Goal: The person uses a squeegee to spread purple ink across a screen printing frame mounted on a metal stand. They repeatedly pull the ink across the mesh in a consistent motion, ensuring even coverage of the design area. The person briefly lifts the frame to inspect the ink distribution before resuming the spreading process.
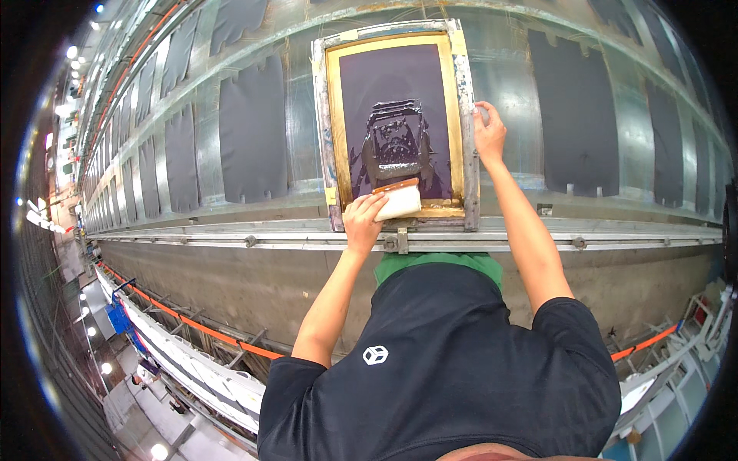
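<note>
A screen frame with a yellow inner border lies on the long table, its dark purple mesh carrying wet black ink in its lower middle. My left hand is closed on a squeegee with a cream body and an orange blade, at the screen's lower edge. My right hand grips the right side rail of the frame at about mid-height, fingers curled over it.
Rows of dark grey fabric panels lie on the metal table on both sides of the screen, another to the right. A metal rail runs along the near edge. Orange bars and a person appear farther off at lower sides.
</note>
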The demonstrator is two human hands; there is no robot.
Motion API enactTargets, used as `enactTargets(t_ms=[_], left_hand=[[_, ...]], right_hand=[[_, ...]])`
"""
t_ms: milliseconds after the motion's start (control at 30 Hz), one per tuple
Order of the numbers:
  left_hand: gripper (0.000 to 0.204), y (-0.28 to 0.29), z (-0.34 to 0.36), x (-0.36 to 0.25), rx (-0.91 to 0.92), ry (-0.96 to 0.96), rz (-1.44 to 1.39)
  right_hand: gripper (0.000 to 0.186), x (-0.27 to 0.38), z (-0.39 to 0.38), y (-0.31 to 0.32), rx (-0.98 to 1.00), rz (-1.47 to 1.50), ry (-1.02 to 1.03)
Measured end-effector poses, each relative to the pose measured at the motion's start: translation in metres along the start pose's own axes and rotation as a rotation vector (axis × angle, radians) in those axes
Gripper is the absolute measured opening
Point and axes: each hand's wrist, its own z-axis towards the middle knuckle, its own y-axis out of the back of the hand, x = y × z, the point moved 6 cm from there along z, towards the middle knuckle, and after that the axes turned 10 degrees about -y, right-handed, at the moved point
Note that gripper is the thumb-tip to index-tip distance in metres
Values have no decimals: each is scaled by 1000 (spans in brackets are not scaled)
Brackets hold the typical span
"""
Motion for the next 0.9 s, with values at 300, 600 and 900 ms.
enactTargets(t_ms=[300, 600, 900], left_hand=[[45, -12, 39, 15, 42, -79, 121], [27, -16, 178, 74, 11, -41, -17], [40, -9, 80, 24, 58, -62, -5]], right_hand=[[35, 16, 4, 16, -32, -609, 289], [49, 109, -43, -69, 547, -682, 620], [51, 72, -152, -23, 603, -599, 507]])
